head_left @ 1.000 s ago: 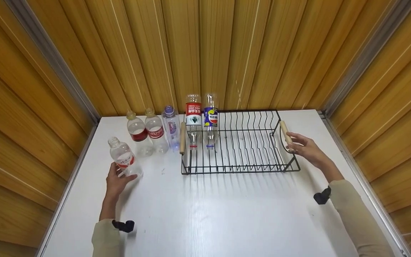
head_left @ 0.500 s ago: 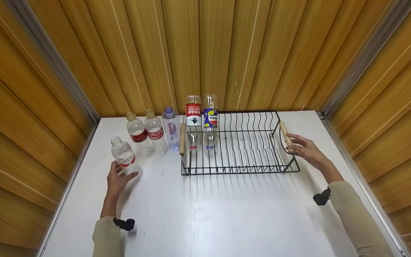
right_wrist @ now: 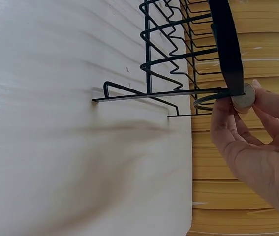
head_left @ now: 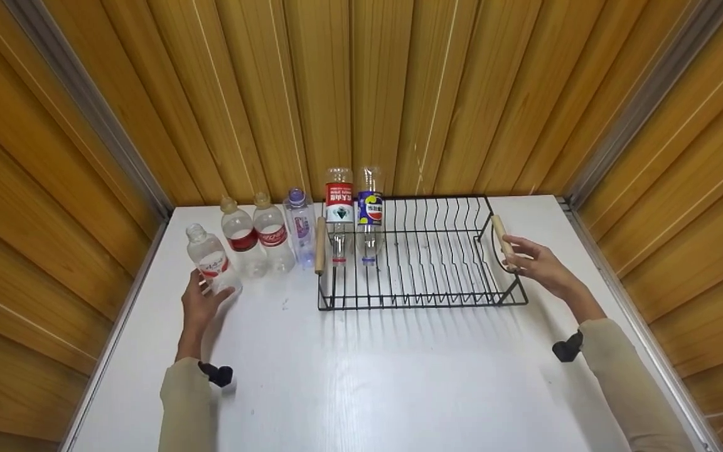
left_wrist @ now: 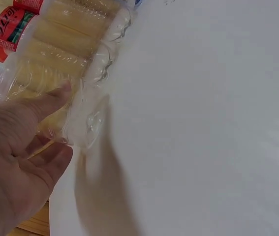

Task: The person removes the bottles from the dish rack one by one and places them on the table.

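My left hand [head_left: 201, 306] grips the lower part of a clear plastic bottle [head_left: 213, 262] with a red and white label. The bottle stands at the left end of a row of clear bottles; thumb and fingers lie on opposite sides of it in the left wrist view. Beside it are two red-labelled bottles [head_left: 243, 239] [head_left: 272, 236] and a purple-tinted bottle [head_left: 302, 227]. On the right, my right hand [head_left: 542, 267] pinches the wooden handle [right_wrist: 244, 98] of a black wire dish rack [head_left: 424, 307]. Two bottles lie neck-down in the rack's left slots, one red-labelled [head_left: 339, 204], one purple-labelled [head_left: 371, 208].
A white table [head_left: 361, 389] bears everything. Wood-look panels [head_left: 380, 94] rise right behind the rack and bottles, and more panels stand at both sides. The rack's other wooden handle [head_left: 320, 245] is close to the purple-tinted bottle.
My left hand has moved the red-and-white-labelled bottle slightly away from me and to the left over the last half second. The right hand stays on the rack's handle.
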The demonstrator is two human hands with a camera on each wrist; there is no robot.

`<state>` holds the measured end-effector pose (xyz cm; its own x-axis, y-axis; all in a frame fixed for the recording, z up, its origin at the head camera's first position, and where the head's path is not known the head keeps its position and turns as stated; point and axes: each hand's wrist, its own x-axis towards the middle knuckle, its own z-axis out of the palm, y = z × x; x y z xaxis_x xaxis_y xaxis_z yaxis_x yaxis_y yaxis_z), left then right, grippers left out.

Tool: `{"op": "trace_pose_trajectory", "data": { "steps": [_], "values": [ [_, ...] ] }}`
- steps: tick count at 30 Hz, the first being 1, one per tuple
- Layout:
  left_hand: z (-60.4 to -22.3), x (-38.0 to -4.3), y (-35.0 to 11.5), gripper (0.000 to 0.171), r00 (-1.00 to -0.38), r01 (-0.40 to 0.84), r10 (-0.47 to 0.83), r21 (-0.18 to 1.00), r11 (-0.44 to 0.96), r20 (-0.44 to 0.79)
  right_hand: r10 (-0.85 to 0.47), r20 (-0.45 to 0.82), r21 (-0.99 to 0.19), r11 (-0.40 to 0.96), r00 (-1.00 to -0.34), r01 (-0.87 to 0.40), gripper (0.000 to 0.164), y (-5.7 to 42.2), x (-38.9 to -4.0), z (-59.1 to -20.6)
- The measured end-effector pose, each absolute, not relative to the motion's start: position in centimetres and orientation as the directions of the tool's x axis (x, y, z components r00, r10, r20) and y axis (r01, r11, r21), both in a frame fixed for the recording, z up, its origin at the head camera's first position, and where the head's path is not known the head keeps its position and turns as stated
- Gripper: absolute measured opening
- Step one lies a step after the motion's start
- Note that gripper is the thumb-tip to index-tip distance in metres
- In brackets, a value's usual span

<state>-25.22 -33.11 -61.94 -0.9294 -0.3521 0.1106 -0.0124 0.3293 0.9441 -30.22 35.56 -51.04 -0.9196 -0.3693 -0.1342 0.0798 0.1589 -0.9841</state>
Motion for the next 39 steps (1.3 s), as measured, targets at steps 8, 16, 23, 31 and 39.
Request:
{"op": "trace_pose_trajectory", "data": {
  "steps": [8,16,23,31,39],
  "values": [
    [-61.2,-27.2,-33.2,0.08,-0.941,-0.044,-0.331,0.938,0.343,0.077,-0.369,-0.14,-0.979,0.192,-0.919,0.072,0.064,36.3,-30.0,-50.8],
    [-61.1,-28.0,-33.1,0.079,-0.942,-0.047,-0.325,0.931,0.362,0.078,-0.379,-0.135,-0.978,0.199,-0.916,0.062,0.064,36.5,-29.9,-50.7],
    [-61.0,-27.9,-33.3,0.079,-0.954,-0.057,-0.291,0.916,0.398,0.067,-0.366,-0.142,-0.979,0.187,-0.92,0.076,0.065,36.0,-30.3,-51.2],
    [-61.3,-28.0,-33.8,0.081,-0.961,-0.08,-0.275,0.927,0.367,0.027,-0.355,-0.126,-0.979,0.198,-0.926,0.058,0.064,36.4,-31.5,-53.0],
    [-61.1,-27.4,-34.3,0.09,-0.966,-0.095,-0.26,0.944,0.316,-0.01,-0.368,-0.203,-0.957,0.269,-0.907,0.105,0.069,36.6,-31.8,-52.5]
  ]
}}
